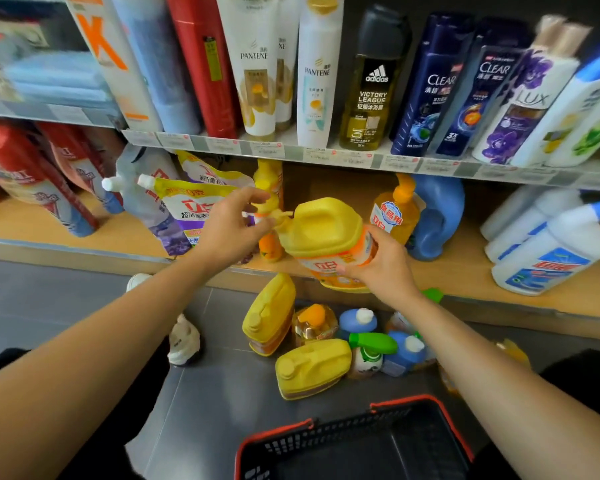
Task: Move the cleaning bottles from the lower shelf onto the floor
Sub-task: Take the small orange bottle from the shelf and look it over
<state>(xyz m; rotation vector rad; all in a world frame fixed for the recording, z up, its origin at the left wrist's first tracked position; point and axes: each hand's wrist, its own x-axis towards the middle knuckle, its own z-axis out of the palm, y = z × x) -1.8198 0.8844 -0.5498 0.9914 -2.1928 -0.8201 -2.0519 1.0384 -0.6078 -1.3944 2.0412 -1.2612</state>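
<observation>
**Both hands on bottles at the lower shelf**

The right hand [381, 268] grips a large yellow plastic jug with an orange label [323, 230]. Its fingers wrap the labelled lower body from the right, and the jug tilts with its cap toward the left hand. The jug hangs over the front edge of the wooden lower shelf [465, 271].

The left hand [232, 230] has its thumb and fingers curled around the yellow pump head of a small orange pump bottle [269, 245]. This bottle stands upright on the shelf, just beside the jug. Both bare forearms reach forward and upward from the bottom corners of the view.

Directly below the hands, on the grey tiled floor [222, 393], stands a cluster of bottles:
- two more yellow jugs [269, 315], one lying on its side
- a green-capped spray bottle [371, 348]
- blue bottles with white caps [357, 322]

Nearer the person sits a black mesh shopping basket with a red rim [354, 441]. Left of the left hand lean purple-and-yellow refill pouches [184, 209]. Beyond the right hand stands a blue jug [437, 216].
</observation>
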